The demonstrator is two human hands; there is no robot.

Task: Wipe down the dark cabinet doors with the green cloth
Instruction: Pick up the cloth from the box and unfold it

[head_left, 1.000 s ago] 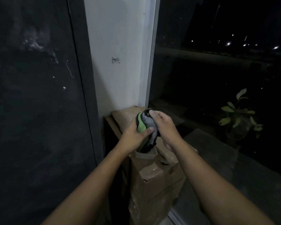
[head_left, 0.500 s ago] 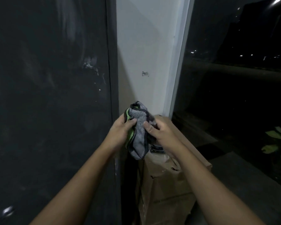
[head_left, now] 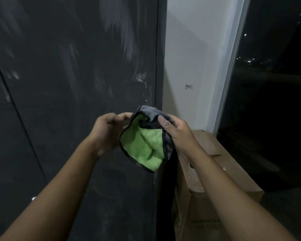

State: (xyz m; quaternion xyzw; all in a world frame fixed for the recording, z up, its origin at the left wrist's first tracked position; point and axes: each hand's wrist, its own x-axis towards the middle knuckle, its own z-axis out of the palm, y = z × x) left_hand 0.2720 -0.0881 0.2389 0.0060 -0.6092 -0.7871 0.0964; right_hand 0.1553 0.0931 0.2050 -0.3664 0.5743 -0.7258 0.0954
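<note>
Green microfibre faces me: the green cloth [head_left: 142, 146] hangs between both hands, its grey backing folded over along the top edge and a dark hem running round the rest. My right hand [head_left: 177, 134] pinches that folded grey corner, with the thumb [head_left: 163, 121] pressed flat on top of the fabric and the other fingers hidden behind it. My left hand [head_left: 108, 131] is curled at the opposite upper edge, fingertips touching the hem. From this angle I read it as holding the cloth, though I cannot see exactly how much fabric sits inside the curl. The lower part of the cloth droops loose below both grips, touching nothing I can make out.

Directly behind the grip and spreading away past my left hand stands the dark cabinet door [head_left: 68, 101]. The cloth is held in front of it, and I cannot tell that it touches the surface. Pale smears [head_left: 127, 37] streak the door above the grip, with a few white specks just above the cloth. Beyond my right hand is a strip of white wall [head_left: 195, 58], and further out on that side a black window [head_left: 276, 110] with small lights in it. Below my right wrist sits a cardboard box [head_left: 219, 173], closed, against the wall.
</note>
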